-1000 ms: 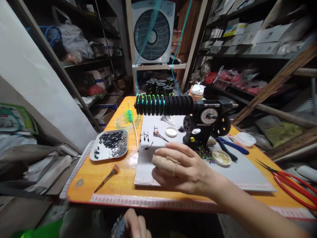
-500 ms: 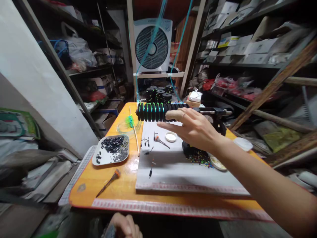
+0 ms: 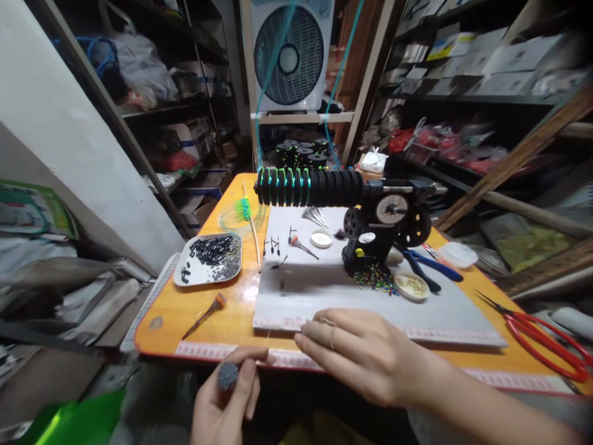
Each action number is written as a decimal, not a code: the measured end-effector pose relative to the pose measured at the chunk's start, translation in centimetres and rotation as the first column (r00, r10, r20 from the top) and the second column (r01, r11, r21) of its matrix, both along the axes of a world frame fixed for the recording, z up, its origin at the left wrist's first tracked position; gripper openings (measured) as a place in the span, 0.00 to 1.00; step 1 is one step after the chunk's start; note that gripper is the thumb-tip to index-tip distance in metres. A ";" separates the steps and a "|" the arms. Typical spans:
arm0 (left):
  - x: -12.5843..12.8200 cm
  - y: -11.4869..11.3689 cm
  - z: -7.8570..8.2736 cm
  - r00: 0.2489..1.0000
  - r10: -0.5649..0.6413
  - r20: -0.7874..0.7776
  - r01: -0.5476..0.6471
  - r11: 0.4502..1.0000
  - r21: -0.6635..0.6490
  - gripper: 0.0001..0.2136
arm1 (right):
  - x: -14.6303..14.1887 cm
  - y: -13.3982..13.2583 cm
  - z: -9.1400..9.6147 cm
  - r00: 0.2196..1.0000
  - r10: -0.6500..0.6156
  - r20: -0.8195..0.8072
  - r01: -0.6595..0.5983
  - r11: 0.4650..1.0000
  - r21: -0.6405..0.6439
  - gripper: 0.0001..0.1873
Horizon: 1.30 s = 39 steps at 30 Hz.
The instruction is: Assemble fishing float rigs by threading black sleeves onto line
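My left hand is closed at the table's near edge, around something with a round, rough grey end; the rest of it is hidden by the fingers. My right hand lies just right of it, over the front edge of the white board. Its fingers are pressed together, and a tan wrap covers one finger. Whether anything thin is pinched there I cannot make out. Beyond the hands stands a black winding device with a ribbed black roller, teal and green line looped around its left half.
A white tray of small black and grey parts sits left. An orange-ended tool lies before it. Loose colourful beads, a dish of small pale pieces, blue-handled pliers and red-handled scissors lie right.
My right hand has come down from the ribbed roller to the board's front edge. My left hand has risen towards it. The view has tilted downward.
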State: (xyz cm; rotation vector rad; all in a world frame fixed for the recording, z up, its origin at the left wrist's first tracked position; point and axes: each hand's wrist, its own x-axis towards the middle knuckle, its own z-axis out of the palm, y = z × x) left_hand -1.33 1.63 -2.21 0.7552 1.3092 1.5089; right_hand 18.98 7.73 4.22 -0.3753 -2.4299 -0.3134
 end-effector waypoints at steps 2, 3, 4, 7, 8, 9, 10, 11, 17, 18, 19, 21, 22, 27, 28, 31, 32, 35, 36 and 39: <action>0.2 -0.1 0.4 0.993 0.002 -0.121 0.006 0.998 0.062 0.14 | 0.2 0.0 -0.5 0.999 -0.023 -0.026 0.021 0.996 -0.086 0.17; 0.2 -0.1 0.5 0.986 0.013 -0.165 0.000 0.997 0.079 0.13 | 0.2 0.0 -0.6 0.999 -0.031 -0.036 0.026 0.991 -0.128 0.17; 0.2 -0.3 0.6 0.981 0.020 -0.193 -0.003 0.996 0.087 0.12 | 0.2 0.0 -0.7 0.998 -0.035 -0.044 0.027 0.986 -0.164 0.17; 0.2 -0.8 0.7 0.981 -0.019 -0.191 0.035 0.996 0.083 0.11 | 0.0 -0.3 -0.9 0.997 -0.044 -0.067 0.029 0.978 -0.208 0.16; 0.3 -0.9 0.7 0.985 -0.046 -0.166 0.060 0.995 0.079 0.11 | -0.2 -0.4 -0.9 0.996 -0.049 -0.073 0.033 0.980 -0.197 0.16; 0.5 -1.0 0.7 0.988 -0.079 -0.136 0.089 0.993 0.071 0.13 | -0.4 -0.5 -0.9 0.996 -0.053 -0.075 0.040 0.984 -0.175 0.16; 0.7 -1.1 0.7 0.987 -0.119 -0.106 0.126 0.990 0.063 0.14 | -0.5 -0.6 -0.9 0.995 -0.060 -0.075 0.049 0.988 -0.146 0.16; 0.9 -1.0 0.7 0.983 -0.163 -0.082 0.168 0.984 0.054 0.16 | -0.7 -0.7 -0.8 0.995 -0.067 -0.071 0.058 0.992 -0.113 0.16; 2.0 -0.3 1.4 0.959 -0.213 -0.185 0.220 0.975 0.017 0.13 | -1.2 -0.5 -0.3 0.999 -0.040 -0.011 0.041 0.997 0.072 0.16; 2.0 -0.3 1.5 0.957 -0.191 -0.217 0.204 0.978 0.041 0.13 | -1.1 -0.2 -0.1 1.000 -0.024 -0.006 0.024 0.997 0.079 0.17; 1.9 -0.3 1.6 0.954 -0.168 -0.248 0.190 0.980 0.065 0.13 | -1.0 0.1 0.2 1.000 -0.007 -0.005 0.007 0.997 0.071 0.17; 1.3 -0.4 1.8 0.941 -0.133 -0.310 0.166 0.983 0.083 0.12 | -0.8 1.0 0.7 0.999 0.051 0.010 -0.051 0.999 0.019 0.16; 0.9 -0.3 1.9 0.929 -0.127 -0.348 0.163 0.984 0.076 0.12 | -0.7 1.5 1.0 0.995 0.092 0.037 -0.092 0.996 -0.015 0.16; -4.2 1.9 3.1 0.665 0.078 -0.743 0.056 0.987 0.154 0.07 | -1.0 4.0 1.3 0.973 0.174 0.152 -0.159 0.982 -0.102 0.14; -5.6 2.8 3.6 0.580 0.124 -0.805 0.010 0.987 0.160 0.12 | -1.2 4.4 1.1 0.984 0.144 0.102 -0.131 0.983 -0.131 0.13; -9.1 5.8 5.0 0.400 -0.024 -0.916 0.022 1.000 -0.017 0.18 | -1.5 5.2 0.3 0.997 0.045 -0.066 -0.062 0.957 -0.285 0.09; -9.9 6.7 5.3 0.377 -0.075 -0.923 0.046 0.997 -0.062 0.17 | -1.5 5.4 0.0 0.994 0.024 -0.102 -0.056 0.942 -0.330 0.08; -10.9 8.8 5.5 0.334 -0.225 -0.915 0.142 0.972 -0.187 0.14 | -1.3 5.5 -0.6 0.981 0.022 -0.194 -0.097 0.917 -0.386 0.08; -10.9 9.1 5.4 0.325 -0.259 -0.910 0.178 0.961 -0.210 0.12 | -1.2 5.5 -0.7 0.974 0.026 -0.223 -0.113 0.914 -0.390 0.09; -10.3 9.1 4.9 0.332 -0.287 -0.898 0.252 0.945 -0.209 0.09 | -1.0 5.4 -0.9 0.955 0.021 -0.295 -0.144 0.904 -0.402 0.10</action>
